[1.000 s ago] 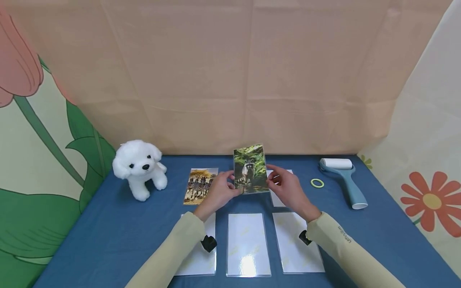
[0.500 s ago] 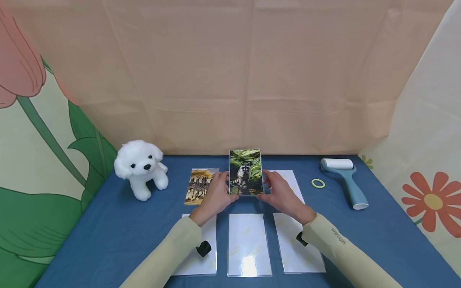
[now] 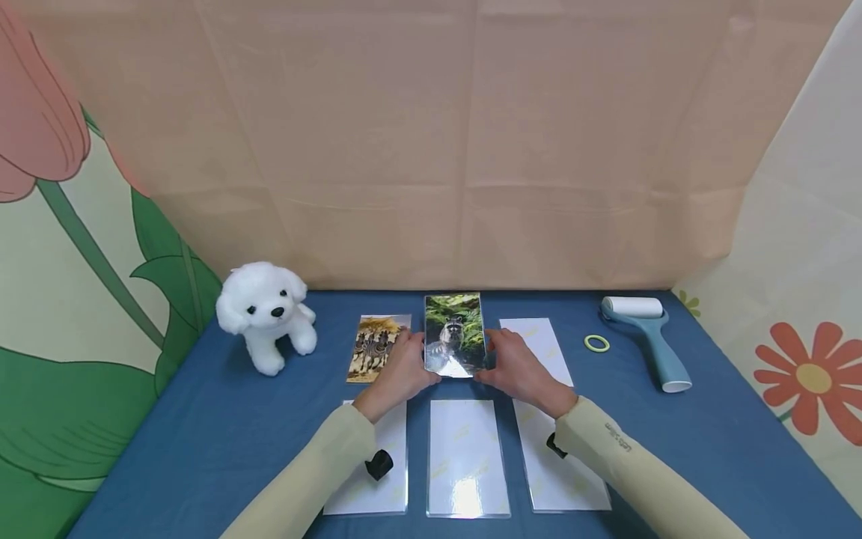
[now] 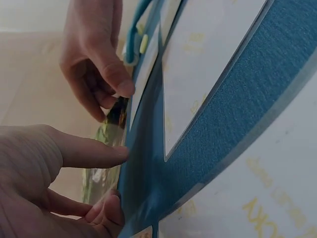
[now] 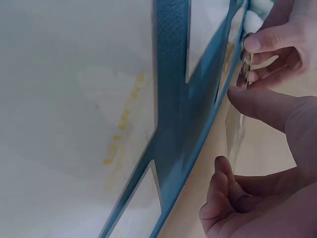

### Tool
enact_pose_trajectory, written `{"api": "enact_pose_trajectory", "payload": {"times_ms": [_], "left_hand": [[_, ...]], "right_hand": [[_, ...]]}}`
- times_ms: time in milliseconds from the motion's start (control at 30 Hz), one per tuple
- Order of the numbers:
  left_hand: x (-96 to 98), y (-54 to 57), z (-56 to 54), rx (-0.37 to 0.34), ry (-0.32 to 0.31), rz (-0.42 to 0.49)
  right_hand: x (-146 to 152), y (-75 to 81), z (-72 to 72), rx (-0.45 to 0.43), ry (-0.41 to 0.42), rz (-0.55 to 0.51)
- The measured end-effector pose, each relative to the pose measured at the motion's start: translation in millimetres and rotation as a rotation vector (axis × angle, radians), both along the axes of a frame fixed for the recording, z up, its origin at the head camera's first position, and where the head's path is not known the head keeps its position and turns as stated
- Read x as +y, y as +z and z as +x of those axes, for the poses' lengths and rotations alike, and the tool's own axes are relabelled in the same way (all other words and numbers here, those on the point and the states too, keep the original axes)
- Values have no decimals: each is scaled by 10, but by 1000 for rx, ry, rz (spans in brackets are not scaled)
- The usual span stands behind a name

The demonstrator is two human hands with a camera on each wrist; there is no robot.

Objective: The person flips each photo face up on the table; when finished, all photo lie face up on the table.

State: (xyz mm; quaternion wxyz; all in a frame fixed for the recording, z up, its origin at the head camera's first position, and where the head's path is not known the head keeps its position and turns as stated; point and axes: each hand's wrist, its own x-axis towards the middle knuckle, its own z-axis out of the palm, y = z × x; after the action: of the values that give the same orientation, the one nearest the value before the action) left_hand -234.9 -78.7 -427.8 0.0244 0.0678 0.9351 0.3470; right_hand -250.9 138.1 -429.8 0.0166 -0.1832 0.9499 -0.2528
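With the fingers of your left hand [image 3: 402, 369] and right hand [image 3: 521, 367] you pinch the raccoon card [image 3: 454, 329] at its lower side edges, probably to guide it evenly and leave the picture uncovered. It is at the far part of the bench [image 3: 202, 457], between the zebra card [image 3: 370, 346] and the far white card [image 3: 536, 340], perhaps so that none overlaps.

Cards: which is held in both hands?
The raccoon card, held by the left hand and right hand; the zebra card and four white cards lie on the table.
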Motion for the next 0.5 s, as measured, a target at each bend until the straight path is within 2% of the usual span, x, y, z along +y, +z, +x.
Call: {"api": "enact_pose_trajectory", "payload": {"times_ms": [167,500], "left_hand": [[-10,-27,-35,-49,-17,-56],[-28,-85,-110,-48,-76,-179]], "right_hand": [[-29,-35,-29,-20,23,39],[-96,-14,-61,-47,52,110]]}}
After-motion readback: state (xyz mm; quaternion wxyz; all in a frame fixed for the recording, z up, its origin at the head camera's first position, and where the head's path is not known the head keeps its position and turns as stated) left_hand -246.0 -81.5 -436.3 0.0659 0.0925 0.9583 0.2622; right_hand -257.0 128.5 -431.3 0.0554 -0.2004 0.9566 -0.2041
